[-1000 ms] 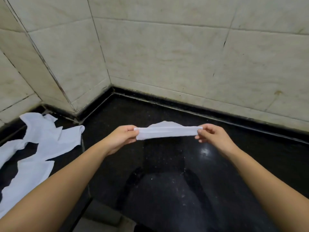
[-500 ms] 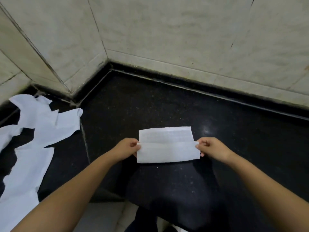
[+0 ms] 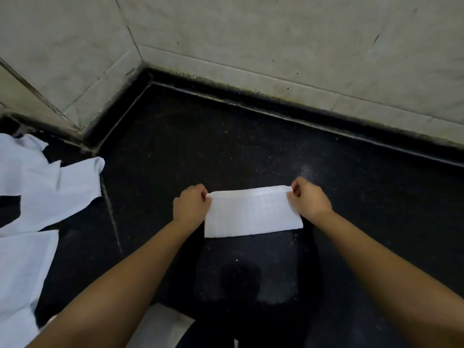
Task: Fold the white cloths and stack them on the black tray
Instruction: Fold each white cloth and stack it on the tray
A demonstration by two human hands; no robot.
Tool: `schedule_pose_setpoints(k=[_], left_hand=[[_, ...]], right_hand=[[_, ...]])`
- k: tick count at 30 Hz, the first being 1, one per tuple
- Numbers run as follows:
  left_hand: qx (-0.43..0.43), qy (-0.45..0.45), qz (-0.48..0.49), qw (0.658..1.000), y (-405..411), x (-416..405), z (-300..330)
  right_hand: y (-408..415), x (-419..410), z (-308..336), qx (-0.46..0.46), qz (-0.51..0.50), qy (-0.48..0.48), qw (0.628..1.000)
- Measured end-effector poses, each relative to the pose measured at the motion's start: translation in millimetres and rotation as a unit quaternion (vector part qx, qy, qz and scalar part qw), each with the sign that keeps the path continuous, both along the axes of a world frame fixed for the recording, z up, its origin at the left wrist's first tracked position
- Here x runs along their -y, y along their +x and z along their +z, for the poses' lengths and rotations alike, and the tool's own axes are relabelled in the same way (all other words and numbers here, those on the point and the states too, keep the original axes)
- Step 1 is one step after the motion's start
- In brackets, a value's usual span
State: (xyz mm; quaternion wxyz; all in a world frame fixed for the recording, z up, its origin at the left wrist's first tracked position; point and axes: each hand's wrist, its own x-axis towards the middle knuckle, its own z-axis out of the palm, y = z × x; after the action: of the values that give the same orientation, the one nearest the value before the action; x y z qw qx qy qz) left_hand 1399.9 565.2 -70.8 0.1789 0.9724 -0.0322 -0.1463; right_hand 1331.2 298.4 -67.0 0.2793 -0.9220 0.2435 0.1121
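One folded white cloth [image 3: 252, 214] lies flat on the black surface [image 3: 251, 146], long axis running left-right, folded edge at the far side. Left hand [image 3: 191, 206] pinches its far-left corner and right hand [image 3: 309, 200] its far-right corner, fingers closed on the fabric. Unfolded white cloths [image 3: 35, 197] lie in a loose pile at far left; exact count unclear.

Folded cloth [image 3: 252, 214] white, faint grid weave; loose cloths [image 3: 37, 187] white; counter [image 3: 226, 146] speckled black; wall [image 3: 276, 33] cream.
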Motion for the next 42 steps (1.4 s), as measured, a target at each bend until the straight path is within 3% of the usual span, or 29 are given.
schedule_pose_setpoints(k=[2, 5, 9, 11, 18, 21, 26, 29, 32, 35, 42], left_hand=[[0.06, 0.04, -0.029, 0.997, -4.6, 3.1, 0.4], [0.117, 0.06, -0.159, 0.979, -21.3, 27.2, 11.4], [0.045, -0.006, -0.391, 0.919, -73.4, 98.5, 22.3], [0.026, 0.004, -0.423, 0.906, -99.2, 129.3, 18.3], [0.048, 0.09, -0.328, 0.939, -111.9, 157.2, 0.5], [0.041, 0.069, -0.31, 0.947, -110.1, 157.8, 2.8], [-0.015, -0.172, -0.153, 0.973, -110.6, 133.1, 11.6], [-0.045, -0.318, -0.019, 0.947, -116.8, 99.5, 24.3], [-0.063, -0.38, 0.124, 0.914, -116.2, 68.5, 30.6], [-0.056, -0.366, 0.193, 0.909, -113.3, 41.8, 28.4], [-0.001, -0.21, 0.191, 0.959, -98.7, -5.9, 9.9]], right_hand=[[2.6, 1.0, 1.1, -0.008, 0.024, -0.012, 1.0], [13.8, 8.2, 6.5, -0.029, 0.058, 0.008, 0.998], [25.7, 17.8, 6.7, -0.04, 0.095, 0.014, 0.995], [26.4, 16.8, 5.2, -0.043, 0.109, -0.001, 0.993], [19.8, 8.6, 3.7, -0.03, 0.122, -0.046, 0.991], [18.1, 8.3, 9.7, -0.032, 0.134, -0.043, 0.99], [19.9, 14.1, 34.4, -0.046, 0.131, 0.079, 0.987], [27.4, 5.3, 51.7, -0.03, 0.116, 0.201, 0.972], [38.8, -15.2, 63.4, -0.079, 0.113, 0.319, 0.938], [51.4, -37.0, 66.8, -0.139, 0.136, 0.377, 0.906], [77.5, -112.2, 41.5, -0.1, 0.193, 0.231, 0.948]])
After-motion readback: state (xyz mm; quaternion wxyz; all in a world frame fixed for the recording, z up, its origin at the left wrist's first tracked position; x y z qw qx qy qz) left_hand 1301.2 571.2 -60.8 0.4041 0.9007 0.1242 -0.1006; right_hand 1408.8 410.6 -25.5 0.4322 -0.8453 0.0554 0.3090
